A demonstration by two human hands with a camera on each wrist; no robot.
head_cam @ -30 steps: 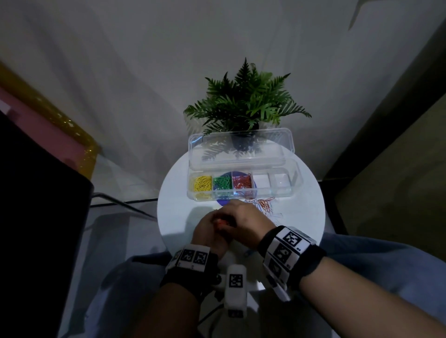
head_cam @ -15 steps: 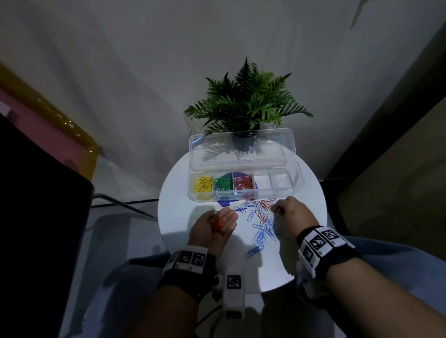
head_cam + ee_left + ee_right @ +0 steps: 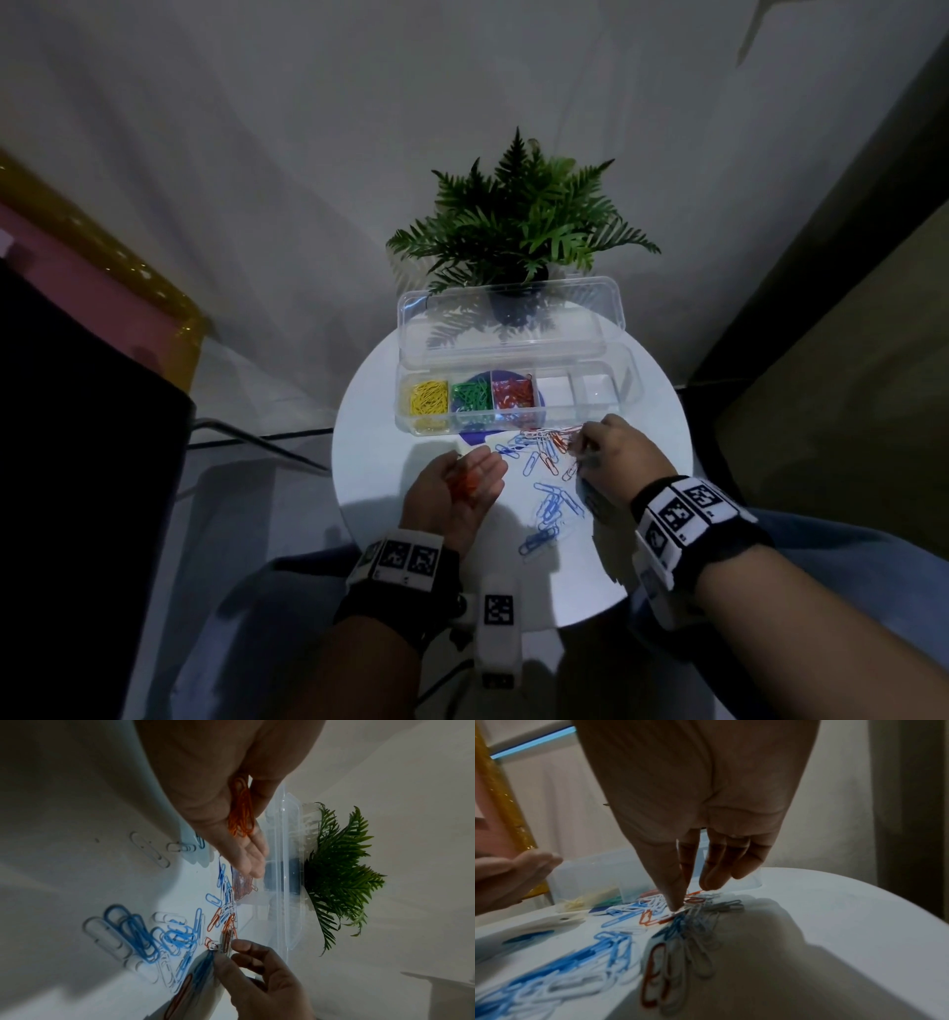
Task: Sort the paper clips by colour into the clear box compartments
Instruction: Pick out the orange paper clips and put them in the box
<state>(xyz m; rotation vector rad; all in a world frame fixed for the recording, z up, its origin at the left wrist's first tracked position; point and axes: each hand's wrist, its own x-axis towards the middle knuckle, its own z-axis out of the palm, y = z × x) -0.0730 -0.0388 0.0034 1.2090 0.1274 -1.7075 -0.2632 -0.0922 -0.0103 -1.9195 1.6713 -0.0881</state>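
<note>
The clear box (image 3: 627,381) stands open at the back of the round white table (image 3: 380,462). From the left, its compartments hold yellow clips (image 3: 427,398), green clips (image 3: 470,395) and orange-red clips (image 3: 512,393); the two right ones look empty. Blue, white and orange loose clips (image 3: 549,478) lie scattered before the box. My left hand (image 3: 462,488) lies palm up with straight fingers, and several orange clips (image 3: 241,811) rest on it. At the pile's far right, my right hand (image 3: 680,906) pinches an orange clip (image 3: 226,942) between thumb and forefinger.
A potted fern (image 3: 524,226) stands behind the box, and the box's lid (image 3: 508,329) leans back toward it. A blue disc (image 3: 475,437) shows under the box. My knees sit below the table's near edge. A dark object fills the left side.
One second ago both hands were together at the table's front. The right hand has since moved right and forward into the pile, and the left hand has opened palm up, showing orange clips.
</note>
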